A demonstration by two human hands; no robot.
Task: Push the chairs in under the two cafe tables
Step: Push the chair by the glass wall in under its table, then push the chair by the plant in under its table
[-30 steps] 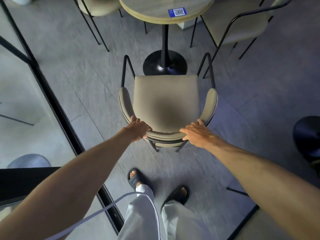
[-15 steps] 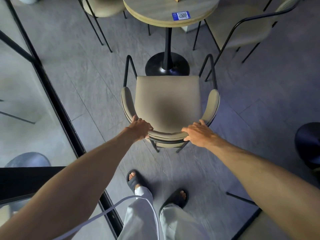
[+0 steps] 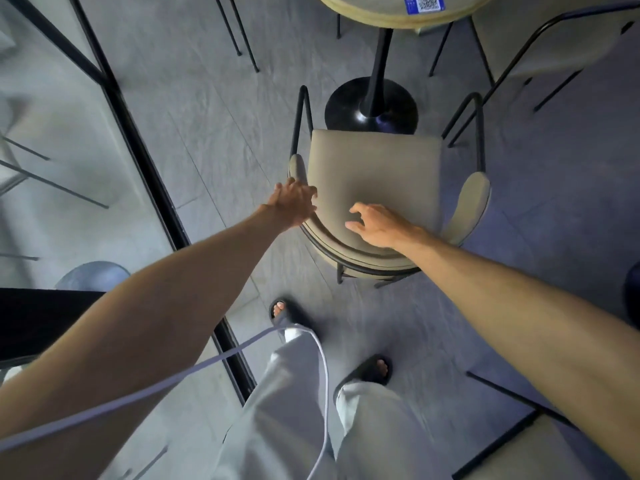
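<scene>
Both hands open, fingers spread: left hand (image 3: 292, 204) at the chair (image 3: 375, 181) backrest's left corner, right hand (image 3: 375, 223) above its seat. Table (image 3: 398, 17) just beyond.

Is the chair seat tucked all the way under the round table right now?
No, the chair seat lies almost wholly in the open, its front edge only reaching the black base of the round table.

Pale trousers (image 3: 277, 410), dark slide sandals (image 3: 287, 315)
</scene>
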